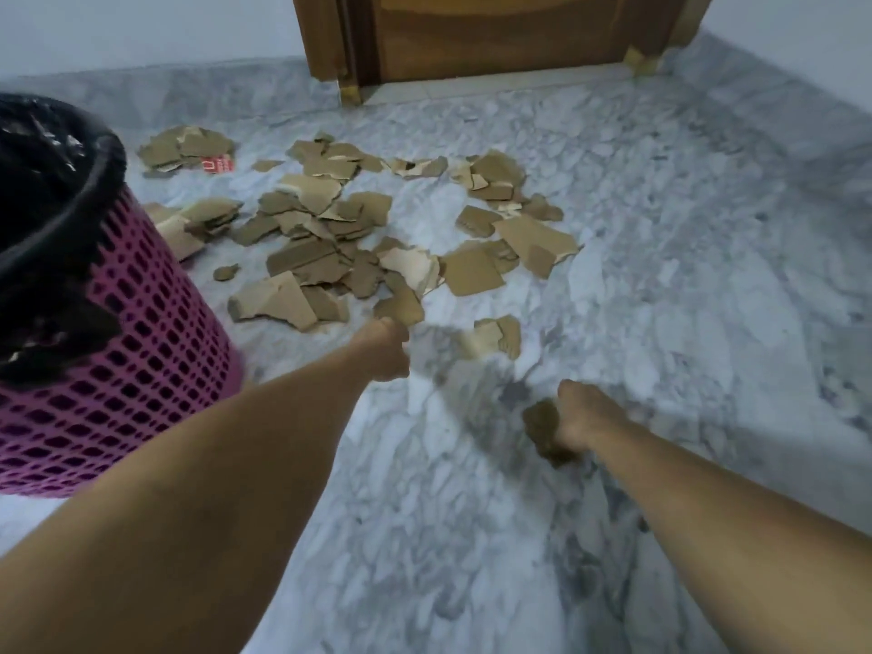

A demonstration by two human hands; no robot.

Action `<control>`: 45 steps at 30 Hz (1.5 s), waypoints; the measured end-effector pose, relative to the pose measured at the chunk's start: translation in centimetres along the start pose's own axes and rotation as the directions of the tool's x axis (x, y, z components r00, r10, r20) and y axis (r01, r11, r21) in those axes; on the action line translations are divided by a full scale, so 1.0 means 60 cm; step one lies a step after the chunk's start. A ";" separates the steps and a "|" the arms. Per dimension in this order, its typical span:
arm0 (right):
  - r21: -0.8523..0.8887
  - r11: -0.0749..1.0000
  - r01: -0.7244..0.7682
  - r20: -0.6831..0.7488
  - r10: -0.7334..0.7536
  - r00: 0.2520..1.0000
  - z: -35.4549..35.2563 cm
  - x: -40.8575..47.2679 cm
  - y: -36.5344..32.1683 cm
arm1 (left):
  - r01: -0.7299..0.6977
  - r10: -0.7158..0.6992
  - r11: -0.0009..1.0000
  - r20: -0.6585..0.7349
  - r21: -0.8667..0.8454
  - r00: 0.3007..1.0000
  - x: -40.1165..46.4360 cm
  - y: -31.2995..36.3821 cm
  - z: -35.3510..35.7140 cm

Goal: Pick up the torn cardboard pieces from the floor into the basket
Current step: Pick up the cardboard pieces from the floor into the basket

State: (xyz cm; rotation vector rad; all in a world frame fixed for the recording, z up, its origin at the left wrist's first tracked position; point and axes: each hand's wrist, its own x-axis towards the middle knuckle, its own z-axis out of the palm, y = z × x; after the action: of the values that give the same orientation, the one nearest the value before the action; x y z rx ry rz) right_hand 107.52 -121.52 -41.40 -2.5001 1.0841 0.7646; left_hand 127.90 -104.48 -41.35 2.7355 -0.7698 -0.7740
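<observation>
Two hands reach toward torn cardboard scattered on a marble floor, a basket at the left.

The pink lattice basket, lined with a black bag, stands at the left edge, with scraps touching its far side. The cardboard pieces lie spread over the floor from beside the basket to mid-frame, below a wooden door. The left hand reaches to the near edge of the pile, fingers curled round a scrap. The right hand, nearer and apart from the pile, grips a dark, blurred piece.
</observation>
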 end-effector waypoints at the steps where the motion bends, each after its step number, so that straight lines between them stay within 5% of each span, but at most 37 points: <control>1: 0.001 1.000 -0.014 -0.023 0.014 1.000 0.005 0.009 0.000 | -0.017 0.017 1.000 -0.012 0.024 1.000 0.013 -0.003 0.010; 6: -0.054 0.997 0.047 -0.043 -0.049 0.998 -0.019 0.070 -0.026 | -0.100 0.118 0.974 -0.076 0.204 0.990 0.073 -0.021 0.043; 14: -0.056 0.981 0.185 -0.092 -0.190 0.978 -0.050 0.151 -0.097 | -0.184 0.167 0.975 -0.140 -0.124 0.976 0.136 -0.030 0.021; 18: -0.092 0.958 0.271 -0.165 -0.283 0.945 -0.058 0.174 -0.125 | -0.131 0.155 0.987 -0.313 0.095 0.937 0.162 -0.025 0.019; 23: -0.078 0.960 0.270 -0.125 -0.278 0.953 -0.070 0.195 -0.127 | -0.083 0.072 0.996 -0.232 -0.037 0.970 0.180 -0.020 0.019; 29: -0.186 0.929 0.318 0.228 -0.274 0.934 -0.093 0.141 -0.091 | -0.079 0.084 0.996 -0.111 0.046 0.990 0.202 -0.011 0.007; 32: -0.283 0.920 0.271 0.295 -0.185 0.937 -0.069 0.116 -0.065 | -0.054 0.058 0.997 -0.090 0.047 0.994 0.204 -0.003 0.001; 39: -0.175 0.971 0.164 0.063 -0.155 0.986 -0.008 0.070 -0.060 | 0.001 0.031 0.976 -0.144 0.216 0.989 0.199 0.016 -0.003; 45: -0.065 0.983 0.170 0.094 -0.163 0.982 -0.038 0.080 -0.061 | -0.066 0.084 0.988 -0.127 0.139 0.988 0.197 0.015 -0.007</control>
State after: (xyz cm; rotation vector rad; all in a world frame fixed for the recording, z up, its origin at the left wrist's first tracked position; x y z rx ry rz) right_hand 113.75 -122.92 -42.12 -2.5511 0.8190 0.8703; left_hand 136.36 -111.53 -45.83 2.8217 -0.9208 -0.5366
